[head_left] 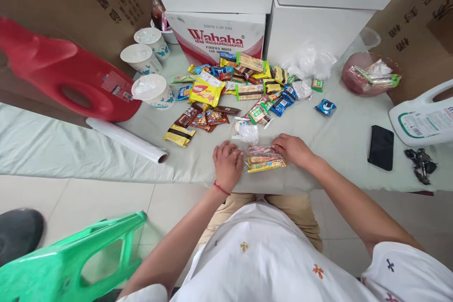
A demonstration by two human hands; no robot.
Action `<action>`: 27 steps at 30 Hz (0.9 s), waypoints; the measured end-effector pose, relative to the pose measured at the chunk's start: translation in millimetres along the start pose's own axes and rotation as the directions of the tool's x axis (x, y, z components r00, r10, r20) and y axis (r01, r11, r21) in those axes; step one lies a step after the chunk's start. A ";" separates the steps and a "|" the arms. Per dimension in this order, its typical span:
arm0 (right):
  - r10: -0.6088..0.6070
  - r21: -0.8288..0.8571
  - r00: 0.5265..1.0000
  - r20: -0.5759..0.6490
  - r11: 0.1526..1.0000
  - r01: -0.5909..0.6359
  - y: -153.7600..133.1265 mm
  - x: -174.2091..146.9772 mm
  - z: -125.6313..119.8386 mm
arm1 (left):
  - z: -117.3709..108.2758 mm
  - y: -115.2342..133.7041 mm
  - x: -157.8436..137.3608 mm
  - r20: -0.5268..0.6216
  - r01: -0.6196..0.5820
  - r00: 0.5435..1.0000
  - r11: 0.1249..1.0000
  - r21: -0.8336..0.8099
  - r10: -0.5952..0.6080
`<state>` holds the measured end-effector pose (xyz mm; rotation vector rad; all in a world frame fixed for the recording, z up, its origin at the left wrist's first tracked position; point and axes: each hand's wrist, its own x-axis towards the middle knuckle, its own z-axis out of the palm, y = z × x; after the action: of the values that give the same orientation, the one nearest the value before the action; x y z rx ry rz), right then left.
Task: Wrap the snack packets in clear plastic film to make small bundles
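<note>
Left grip [226,164] and right grip [292,149] flank one clear snack bag [265,157], middle of the frame!
The right looks pinched on the bag's upper-right edge; the left sits along its left side, whether closed I can't tell. One per side, probably to steady it on the counter [336,137]. Further out: a snack heap [206,89] just above, too jumbled to count; three paper cups [151,90], upper left; one black phone [381,147], right.
</note>
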<state>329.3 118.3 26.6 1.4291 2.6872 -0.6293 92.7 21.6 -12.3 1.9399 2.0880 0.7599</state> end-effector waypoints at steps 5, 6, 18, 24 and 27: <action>0.012 0.157 1.000 -0.020 0.988 -0.009 47.0 -5.4 -8.9 | -0.6 -16.2 17.3 0.085 0.057 0.994 0.996 0.068 -0.063; 0.043 0.134 0.999 -0.023 0.990 -0.039 55.3 -9.2 -11.7 | -1.7 -16.1 18.1 0.089 0.067 0.993 0.994 0.091 -0.075; -0.033 0.071 0.973 -0.227 0.996 0.050 -52.8 -39.0 1.0 | -23.1 -3.9 3.0 0.028 0.125 0.991 0.978 0.165 -0.131; 0.144 -0.064 0.987 -0.067 0.987 -0.148 -64.2 -20.6 24.9 | -37.6 5.5 12.0 0.259 0.312 0.933 0.918 -0.243 -0.249; 0.124 -0.030 0.991 -0.058 0.992 -0.126 -66.4 -19.8 24.9 | -28.5 26.7 17.9 0.452 0.494 0.851 0.697 -0.520 -0.267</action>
<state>283.6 60.6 30.3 1.6151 2.6095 -0.5401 100.4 32.6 28.5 1.1163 1.6470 0.8043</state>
